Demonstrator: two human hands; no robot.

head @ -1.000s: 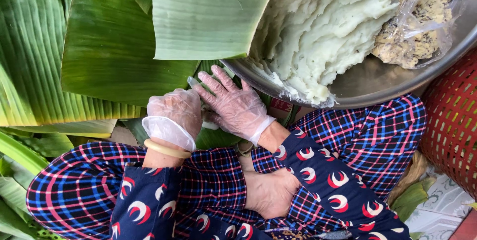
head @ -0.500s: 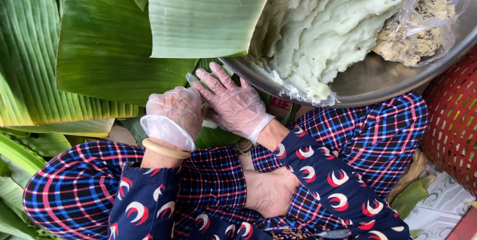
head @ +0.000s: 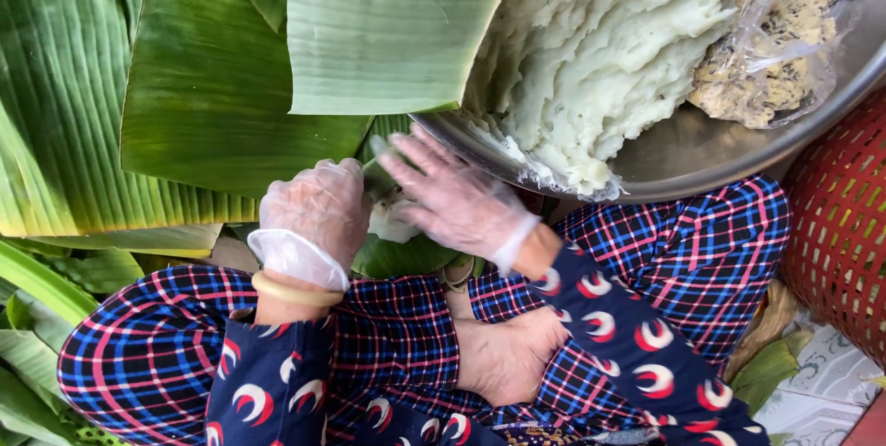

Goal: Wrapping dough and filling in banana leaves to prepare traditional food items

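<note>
Two hands in thin clear gloves, left (head: 314, 211) cupped, right (head: 452, 197) now flatter, press a small white lump of dough (head: 392, 220) on a green banana leaf (head: 406, 257) at centre frame, below the round steel basin's (head: 701, 146) rim; grip loose, patting continues.

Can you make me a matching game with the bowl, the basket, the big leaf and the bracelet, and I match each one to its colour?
Things:
1. bowl
2. basket
3. big leaf
4. bracelet

Colours:
A. green
B. pale yellow
C. silver
D. red

Pairs: 1-C, 2-D, 3-A, 4-B
</note>
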